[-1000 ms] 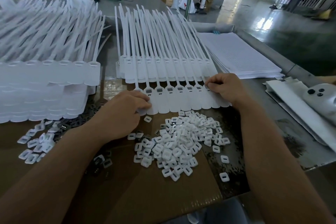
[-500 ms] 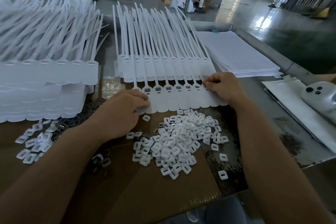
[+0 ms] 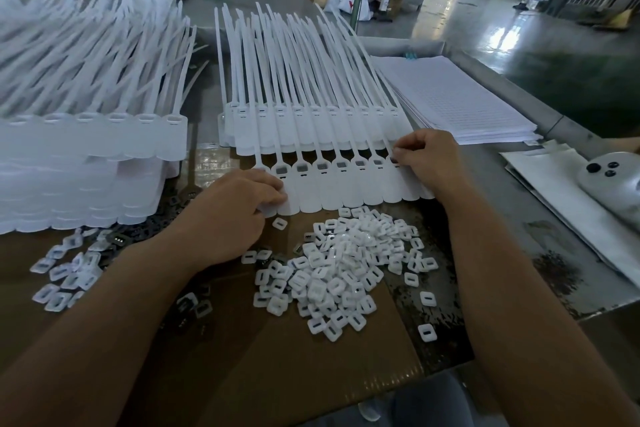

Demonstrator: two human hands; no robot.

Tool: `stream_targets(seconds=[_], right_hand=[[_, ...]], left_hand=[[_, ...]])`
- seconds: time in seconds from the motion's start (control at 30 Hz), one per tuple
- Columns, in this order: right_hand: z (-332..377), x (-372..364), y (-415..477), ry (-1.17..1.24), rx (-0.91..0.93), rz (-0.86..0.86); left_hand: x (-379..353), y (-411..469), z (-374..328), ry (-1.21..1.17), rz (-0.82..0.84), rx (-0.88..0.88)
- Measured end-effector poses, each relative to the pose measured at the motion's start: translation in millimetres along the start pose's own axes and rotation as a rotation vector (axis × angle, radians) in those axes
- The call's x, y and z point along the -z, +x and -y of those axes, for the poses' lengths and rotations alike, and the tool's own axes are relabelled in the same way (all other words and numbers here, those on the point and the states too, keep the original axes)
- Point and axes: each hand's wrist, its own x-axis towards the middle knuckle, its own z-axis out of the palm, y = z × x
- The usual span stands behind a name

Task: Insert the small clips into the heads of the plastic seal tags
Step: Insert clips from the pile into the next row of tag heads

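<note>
Evidently light and springy, the row of seal tags (image 3: 346, 189) lies mid-frame. The left hand (image 3: 225, 215) grips its left end, and the right hand (image 3: 429, 163) pinches the rightmost head. The clips (image 3: 346, 267), heaped just below, look slippery and are best pinched by their edges.

Matt white plastic tags (image 3: 346, 184); seemingly glossy clips (image 3: 343, 270); cardboard (image 3: 277, 374).

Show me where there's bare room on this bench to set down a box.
Bare cardboard at the near edge, below the clip pile. Bare metal tabletop between the right forearm and the grey sheets. Crowded: tag stacks, row of tags, paper stack.
</note>
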Motion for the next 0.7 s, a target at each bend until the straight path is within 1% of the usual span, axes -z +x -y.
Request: stream_targets(seconds=[0.07, 0.1, 0.13, 0.2, 0.3, 0.37, 0.43, 0.57, 0.7], right_hand=[[7.1, 2.8, -6.0, 0.048, 0.073, -0.035], [12.2, 3.9, -10.6, 0.086, 0.122, -0.012], [18.8, 4.4, -16.4, 0.122, 0.173, 0.045], [34.3, 2.8, -31.6, 0.138, 0.272, 0.244], [55.1, -8.1, -54.2, -0.047, 0.395, 0.619], [63.4, -17.8, -63.9, -0.143, 0.444, 0.774], [67.6, -24.2, -67.9, -0.199, 0.477, 0.812], [68.2, -27.3, -69.8, -0.302, 0.487, 0.815], [69.6, -29.5, -73.9, -0.317, 0.500, 0.836]], left_hand=[[0.2, -0.3, -0.4, 0.002, -0.005, -0.005], [0.3, -0.3, -0.6, 0.004, -0.004, -0.011], [0.6, -0.6, -0.9, 0.006, 0.000, -0.016], [1.1, -0.8, -1.2, 0.007, 0.006, -0.015], [0.6, -1.2, -1.5, 0.012, 0.010, 0.013], [1.0, -1.6, -1.6, 0.021, 0.016, 0.026], [1.6, -1.5, -1.8, 0.024, 0.014, 0.028], [1.6, -0.9, -1.4, 0.024, 0.016, 0.028], [0.0, -0.7, -1.3, 0.024, 0.024, 0.031]])
